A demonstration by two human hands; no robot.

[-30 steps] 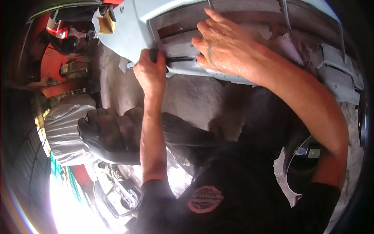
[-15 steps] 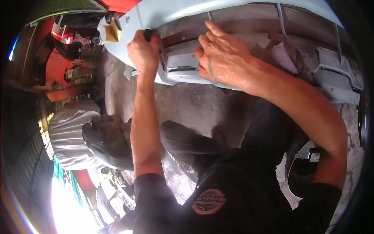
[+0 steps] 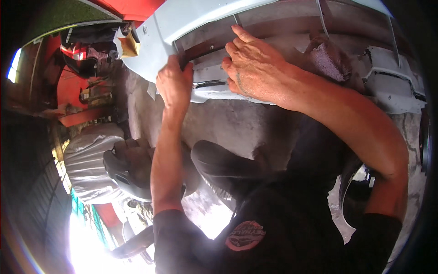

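A pale blue-white bumper-like car panel (image 3: pixel 200 20) stretches across the top, with a long opening and thin upright ribs. At the left end of this opening, my left hand (image 3: pixel 175 86) is closed, its fingers curled at the panel's edge. Whatever it grips is hidden behind the fingers. My right hand (image 3: pixel 255 68) lies across the lower edge of the opening, to the right of the left hand. Its index finger points up and left, while the other fingers are bent loosely and apart. I see nothing held in it. A dark slot (image 3: pixel 210 84) in the panel lies between both hands.
A purple-grey rough-textured thing (image 3: pixel 329 63) sits behind the panel's opening. Masking paper (image 3: pixel 129 43) sticks out at the panel's left end. Farther left are a grey cover (image 3: pixel 93 160) and a dark curved part (image 3: pixel 125 166). My bent knee (image 3: pixel 219 160) is below the panel.
My left hand has moved down and slightly right along the panel's edge. The black piece seen at its fingers earlier is out of sight. My right hand has shifted slightly left.
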